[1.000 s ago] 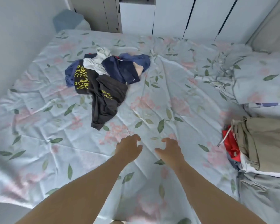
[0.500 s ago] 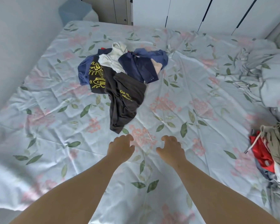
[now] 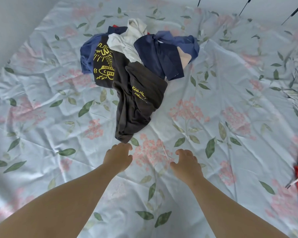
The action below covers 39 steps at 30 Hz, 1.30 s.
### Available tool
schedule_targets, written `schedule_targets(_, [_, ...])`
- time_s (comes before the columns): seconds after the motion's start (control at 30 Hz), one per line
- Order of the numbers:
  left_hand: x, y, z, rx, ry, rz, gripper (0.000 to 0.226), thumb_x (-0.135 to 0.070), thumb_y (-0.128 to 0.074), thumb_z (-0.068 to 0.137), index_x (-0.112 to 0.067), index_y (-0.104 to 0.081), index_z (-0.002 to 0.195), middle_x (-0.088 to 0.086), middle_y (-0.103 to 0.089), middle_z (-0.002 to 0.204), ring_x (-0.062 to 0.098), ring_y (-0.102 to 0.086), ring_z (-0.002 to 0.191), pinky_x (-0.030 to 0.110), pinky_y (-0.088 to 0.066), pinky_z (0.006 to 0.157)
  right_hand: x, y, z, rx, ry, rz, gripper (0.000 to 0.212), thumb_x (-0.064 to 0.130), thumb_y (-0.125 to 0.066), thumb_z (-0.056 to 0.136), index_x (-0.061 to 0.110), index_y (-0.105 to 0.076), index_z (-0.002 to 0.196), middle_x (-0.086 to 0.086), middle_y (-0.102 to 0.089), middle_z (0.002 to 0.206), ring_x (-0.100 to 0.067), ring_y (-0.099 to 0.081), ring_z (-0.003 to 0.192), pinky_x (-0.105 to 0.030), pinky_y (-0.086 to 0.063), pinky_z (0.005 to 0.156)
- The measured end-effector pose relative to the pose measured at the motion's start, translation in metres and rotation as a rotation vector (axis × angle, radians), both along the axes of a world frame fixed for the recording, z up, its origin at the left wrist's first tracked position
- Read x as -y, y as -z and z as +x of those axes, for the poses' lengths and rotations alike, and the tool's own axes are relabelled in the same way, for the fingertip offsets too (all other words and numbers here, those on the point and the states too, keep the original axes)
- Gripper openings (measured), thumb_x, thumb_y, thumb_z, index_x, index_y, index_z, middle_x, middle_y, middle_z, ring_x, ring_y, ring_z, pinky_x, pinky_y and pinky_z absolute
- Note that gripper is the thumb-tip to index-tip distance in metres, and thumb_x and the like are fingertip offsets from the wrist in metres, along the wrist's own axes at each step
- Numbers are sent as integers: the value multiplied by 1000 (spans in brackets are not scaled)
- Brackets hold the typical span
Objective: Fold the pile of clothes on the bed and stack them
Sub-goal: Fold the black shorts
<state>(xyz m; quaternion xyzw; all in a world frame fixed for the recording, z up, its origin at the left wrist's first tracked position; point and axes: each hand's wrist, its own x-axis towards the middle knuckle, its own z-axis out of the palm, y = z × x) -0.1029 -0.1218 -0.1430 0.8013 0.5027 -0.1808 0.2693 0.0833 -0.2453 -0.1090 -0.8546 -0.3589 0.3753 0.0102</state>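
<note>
A floral-sheeted bed (image 3: 41, 117) holds a tangled pile of clothes (image 3: 150, 48). The left hand (image 3: 118, 156) and right hand (image 3: 186, 163) hover empty, fingers loosely curled, the left just beside a black T-shirt (image 3: 136, 107).

clothes pile (image 3: 134, 69), bed (image 3: 41, 117), left hand (image 3: 118, 157), right hand (image 3: 187, 163)

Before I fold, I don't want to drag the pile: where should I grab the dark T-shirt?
Probably pinch the dark T-shirt by its trailing end, from the near side: that end lies free on the sheet just ahead of the left hand, while the upper part is bunched against the white garment.
</note>
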Motion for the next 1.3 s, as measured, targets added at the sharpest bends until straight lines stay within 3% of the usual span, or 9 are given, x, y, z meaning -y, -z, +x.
schedule_targets(0.13, [-18,33,6,52,-106,113,41,-23,-49,93,-22,-38,133,-1,-22,147,25,-39,122,36,-41,92,-19,19,11,-18,32,33,47,27,-48,91,21,-38,137,-2,-36,142,-23,-39,125,-36,-35,99])
schedule_targets(0.3, [-41,64,29,385,-986,-51,63,-29,-53,92,-21,-20,145,4,-15,152,36,-41,124,46,-43,92,-33,40,1,-184,164,143,42,26,-50,92,22,-43,133,-1,-38,138,-20,-44,120,-35,-40,99])
schedule_targets(0.4, [-58,79,35,454,-1155,-202,69,-26,-54,93,-28,-12,148,8,-25,148,37,-46,117,41,-41,80,-27,53,-7,-248,227,140,43,25,-51,91,22,-42,133,0,-38,137,-19,-45,119,-38,-43,98])
schedule_targets(0.5, [-70,88,32,426,-1030,-249,50,-10,-43,93,-17,-31,140,15,-50,111,30,-51,81,33,-40,65,-18,62,-9,-283,278,123,43,26,-51,91,24,-42,133,-1,-39,136,-20,-51,113,-36,-47,91])
schedule_targets(0.63, [-67,67,31,369,-732,-191,26,-6,-34,91,-9,-55,106,8,-53,77,23,-45,67,28,-36,57,-6,57,-8,-308,330,158,45,27,-51,92,24,-41,135,-1,-41,137,-10,-53,94,-22,-42,68])
schedule_targets(0.8, [-39,-15,25,439,-596,-94,18,-2,-35,88,-14,-46,78,4,-48,71,18,-41,62,27,-31,53,9,10,-9,-349,330,242,39,27,-51,92,28,-45,131,2,-45,132,-11,-51,100,-24,-42,78])
schedule_targets(0.93, [-19,-101,16,593,-598,10,18,-1,-38,88,-9,-54,88,1,-55,72,18,-50,67,25,-36,55,25,-45,-8,-335,286,320,37,28,-51,92,30,-48,128,8,-44,120,-9,-48,104,-21,-41,77])
schedule_targets(1.03, [0,-172,15,821,-674,-6,34,5,-38,86,-21,-58,81,-15,-64,54,-2,-58,52,6,-39,45,40,-82,-10,-314,227,374,36,28,-51,93,31,-47,129,9,-44,122,-7,-48,102,-21,-37,78])
schedule_targets(1.3, [74,-289,29,1242,-706,-134,38,8,-40,89,-14,-68,75,5,-69,68,18,-64,65,18,-51,54,71,-147,-18,-341,81,520,49,34,-60,86,35,-38,130,14,-42,112,-2,-46,98,-14,-34,79])
